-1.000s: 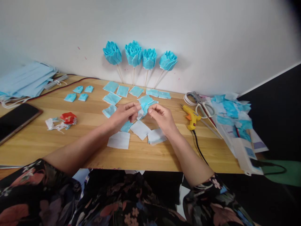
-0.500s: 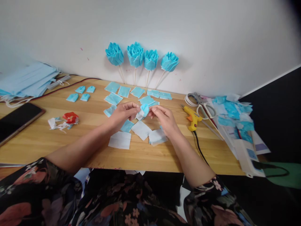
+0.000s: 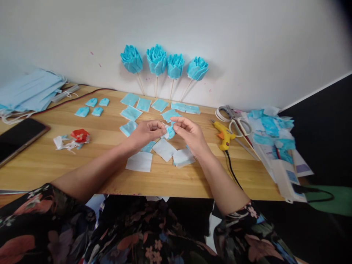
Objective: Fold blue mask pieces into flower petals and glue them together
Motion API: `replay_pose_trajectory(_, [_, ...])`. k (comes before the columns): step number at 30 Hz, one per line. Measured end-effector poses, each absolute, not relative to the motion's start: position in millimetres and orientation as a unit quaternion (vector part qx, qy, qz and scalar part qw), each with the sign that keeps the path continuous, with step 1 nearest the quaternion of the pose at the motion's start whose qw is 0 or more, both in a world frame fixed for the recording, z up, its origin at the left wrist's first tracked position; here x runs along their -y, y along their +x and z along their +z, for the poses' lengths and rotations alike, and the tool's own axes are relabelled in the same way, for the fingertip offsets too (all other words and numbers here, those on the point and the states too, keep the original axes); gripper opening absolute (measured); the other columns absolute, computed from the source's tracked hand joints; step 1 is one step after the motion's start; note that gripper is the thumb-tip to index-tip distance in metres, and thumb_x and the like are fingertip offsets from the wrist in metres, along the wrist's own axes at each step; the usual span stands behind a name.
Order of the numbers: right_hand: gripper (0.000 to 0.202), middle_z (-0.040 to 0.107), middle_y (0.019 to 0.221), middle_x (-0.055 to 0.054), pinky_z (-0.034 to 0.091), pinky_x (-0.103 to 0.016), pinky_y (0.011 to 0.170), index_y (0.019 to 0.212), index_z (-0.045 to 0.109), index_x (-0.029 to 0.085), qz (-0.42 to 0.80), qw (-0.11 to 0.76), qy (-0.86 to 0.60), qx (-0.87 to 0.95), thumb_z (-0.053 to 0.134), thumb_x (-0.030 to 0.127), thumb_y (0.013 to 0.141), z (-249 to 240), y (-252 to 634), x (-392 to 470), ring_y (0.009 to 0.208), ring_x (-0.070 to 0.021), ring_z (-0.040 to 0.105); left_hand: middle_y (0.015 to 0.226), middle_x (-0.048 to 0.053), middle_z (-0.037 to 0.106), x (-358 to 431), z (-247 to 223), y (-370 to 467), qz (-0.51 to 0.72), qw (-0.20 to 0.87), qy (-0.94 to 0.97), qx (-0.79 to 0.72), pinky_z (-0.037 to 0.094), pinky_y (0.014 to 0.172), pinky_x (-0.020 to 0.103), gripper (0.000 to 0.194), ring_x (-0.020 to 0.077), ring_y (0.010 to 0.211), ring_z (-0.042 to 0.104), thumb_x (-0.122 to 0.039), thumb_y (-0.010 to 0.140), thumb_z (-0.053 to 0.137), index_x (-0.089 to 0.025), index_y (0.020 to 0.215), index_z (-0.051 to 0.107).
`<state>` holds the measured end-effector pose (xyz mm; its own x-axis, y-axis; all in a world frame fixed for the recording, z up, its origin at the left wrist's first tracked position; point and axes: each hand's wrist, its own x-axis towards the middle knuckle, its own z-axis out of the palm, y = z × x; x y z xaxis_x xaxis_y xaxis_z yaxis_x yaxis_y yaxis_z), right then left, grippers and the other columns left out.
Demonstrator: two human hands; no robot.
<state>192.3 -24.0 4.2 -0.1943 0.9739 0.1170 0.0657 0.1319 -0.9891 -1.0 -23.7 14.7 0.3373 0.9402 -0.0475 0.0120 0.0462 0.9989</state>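
Observation:
Between my fingertips, over the middle of the table, is a small folded piece of blue-and-white fabric (image 3: 170,132). My left hand (image 3: 147,134) pinches its left side with thumb and forefinger. My right hand (image 3: 191,134) grips its right edge, forefinger raised a little. Around and below my hands lie several cut fabric squares, some blue side up (image 3: 131,113), some white side up (image 3: 164,149). Four-cornered folded petals (image 3: 82,112) sit in a small group to the left. Several blue fabric flowers (image 3: 156,59) on thin sticks lean against the wall behind.
At right are a yellow glue gun (image 3: 226,135), scissors (image 3: 239,124), a tape roll (image 3: 222,114), a heap of blue scraps (image 3: 268,126) and a white power strip (image 3: 286,179). At left are a phone (image 3: 20,139), face masks (image 3: 30,90) and red and white scraps (image 3: 79,136).
My fingers have shifted on the fabric piece and its folds look different. My right forefinger has lifted. The whole view has moved slightly.

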Motion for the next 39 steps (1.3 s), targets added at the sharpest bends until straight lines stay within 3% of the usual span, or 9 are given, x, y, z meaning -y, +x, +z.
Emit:
replay_pose_trajectory(10, [0.026, 0.067, 0.085, 0.001, 0.05, -0.032, 0.082, 0.106, 0.073, 0.025, 0.485, 0.483, -0.437, 0.583, 0.069, 0.035, 0.083, 8, 191, 26, 0.081, -0.0144, 0.062, 0.053, -0.005, 0.046, 23, 11, -2, 0.41, 0.605, 0.552, -0.401, 0.032, 0.053, 0.024, 0.025, 0.0093, 0.052, 0.039, -0.042, 0.083, 0.068, -0.017, 0.087, 0.07])
replay_pose_trajectory(19, [0.028, 0.066, 0.085, 0.001, 0.05, -0.03, 0.079, 0.107, 0.074, 0.025, 0.484, 0.479, -0.439, 0.586, 0.072, 0.04, 0.083, 3, 189, 26, 0.08, -0.0138, 0.06, 0.055, -0.004, 0.049, 24, 13, -1, 0.405, 0.584, 0.574, -0.407, 0.036, 0.056, 0.024, 0.026, 0.0088, 0.056, 0.042, -0.041, 0.074, 0.076, -0.017, 0.07, 0.068])
replay_pose_trajectory(24, [0.033, 0.067, 0.087, 0.0, 0.052, -0.031, 0.083, 0.107, 0.075, 0.025, 0.507, 0.485, -0.418, 0.577, 0.064, 0.052, 0.09, 4, 189, 27, 0.082, -0.0138, 0.062, 0.055, -0.005, 0.05, 23, 15, -2, 0.415, 0.572, 0.577, -0.409, 0.04, 0.06, 0.024, 0.023, 0.0092, 0.058, 0.047, -0.037, 0.074, 0.077, -0.017, 0.068, 0.067])
replay_pose_trajectory(29, [0.042, 0.069, 0.088, -0.002, 0.053, -0.032, 0.084, 0.109, 0.075, 0.025, 0.502, 0.476, -0.427, 0.582, 0.062, 0.06, 0.089, 5, 189, 27, 0.084, -0.0154, 0.064, 0.057, -0.003, 0.054, 23, 13, -4, 0.409, 0.574, 0.585, -0.402, 0.04, 0.06, 0.025, 0.023, 0.0094, 0.059, 0.048, -0.035, 0.074, 0.078, -0.016, 0.069, 0.067])
replay_pose_trajectory(34, [0.036, 0.07, 0.091, -0.001, 0.052, -0.03, 0.082, 0.109, 0.074, 0.026, 0.488, 0.466, -0.43, 0.6, 0.067, 0.053, 0.088, 6, 189, 27, 0.086, -0.0151, 0.064, 0.061, -0.002, 0.057, 22, 8, -3, 0.394, 0.571, 0.596, -0.404, 0.035, 0.055, 0.024, 0.022, 0.008, 0.056, 0.044, -0.036, 0.076, 0.076, -0.015, 0.072, 0.069])
replay_pose_trajectory(39, [0.029, 0.067, 0.082, 0.001, 0.049, -0.028, 0.071, 0.106, 0.074, 0.023, 0.478, 0.464, -0.43, 0.61, 0.072, 0.04, 0.083, 4, 189, 26, 0.074, -0.0123, 0.059, 0.067, 0.001, 0.065, 21, 5, -2, 0.395, 0.555, 0.606, -0.411, 0.039, 0.058, 0.025, 0.023, 0.0102, 0.061, 0.051, -0.037, 0.074, 0.077, -0.015, 0.072, 0.073])
